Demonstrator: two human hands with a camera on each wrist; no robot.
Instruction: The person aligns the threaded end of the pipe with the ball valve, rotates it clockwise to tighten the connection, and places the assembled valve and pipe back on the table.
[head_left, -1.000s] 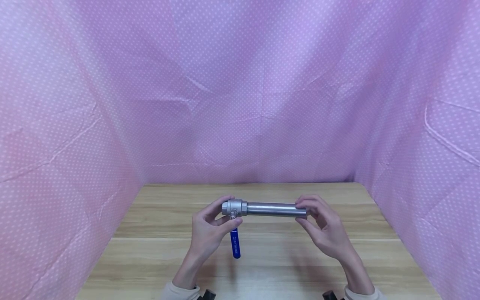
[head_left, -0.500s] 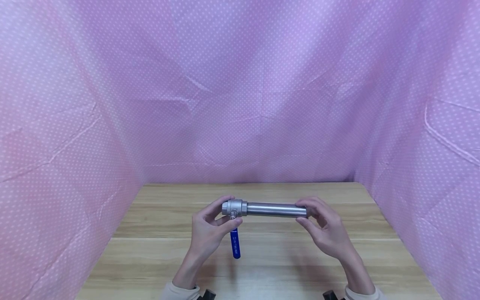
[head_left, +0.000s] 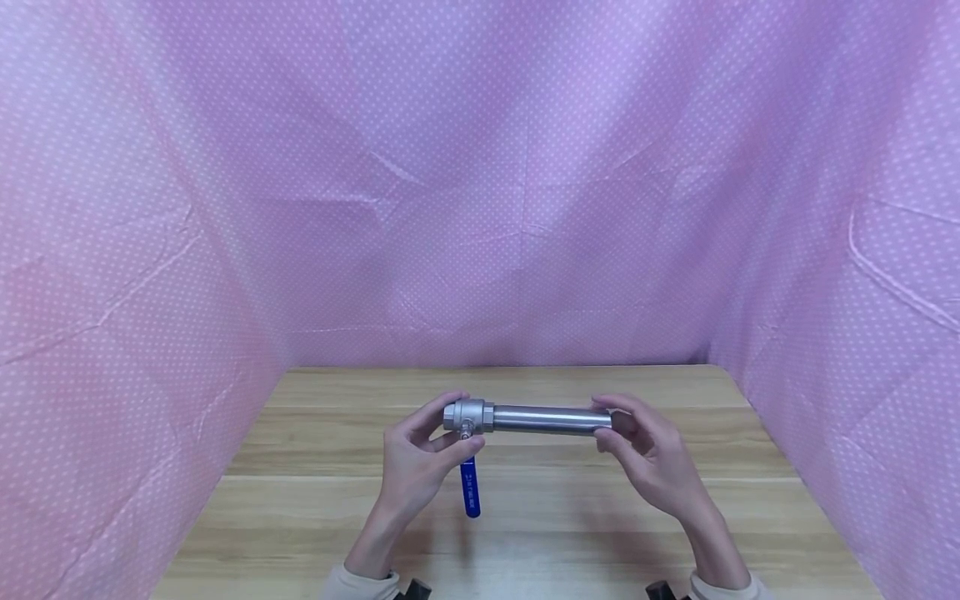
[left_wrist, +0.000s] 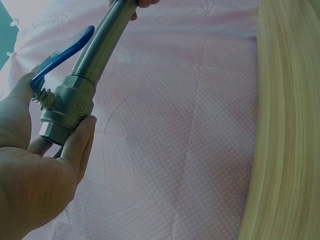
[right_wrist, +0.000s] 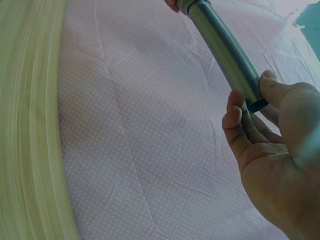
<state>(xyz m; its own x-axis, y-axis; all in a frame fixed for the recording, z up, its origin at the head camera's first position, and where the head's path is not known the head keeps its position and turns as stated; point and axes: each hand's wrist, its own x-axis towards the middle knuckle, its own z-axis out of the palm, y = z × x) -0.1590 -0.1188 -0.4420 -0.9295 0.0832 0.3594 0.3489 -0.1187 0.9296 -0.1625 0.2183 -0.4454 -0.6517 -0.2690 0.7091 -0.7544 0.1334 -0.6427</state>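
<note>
A silver ball valve (head_left: 471, 414) with a blue lever handle (head_left: 470, 490) is held above the table by my left hand (head_left: 420, 462). Its thumb and fingers grip the valve body around the left end, seen too in the left wrist view. From the valve's right side a straight steel pipe (head_left: 551, 419) extends nearly level, joined to it at a hex end. My right hand (head_left: 656, 467) pinches the pipe's free end between thumb and fingers. In the right wrist view the pipe's dark end rim (right_wrist: 257, 106) shows between those fingers. Threads inside the joint are hidden.
Below the hands lies a light wood-grain table (head_left: 315, 517). Pink polka-dot cloth (head_left: 517, 208) hangs at the back and along both sides of it. Dark camera parts and pale sleeves (head_left: 360, 585) appear at the lower edge.
My right fingers have shifted slightly around the pipe's end, the thumb a little higher and further right. The left hand and valve stay in place.
</note>
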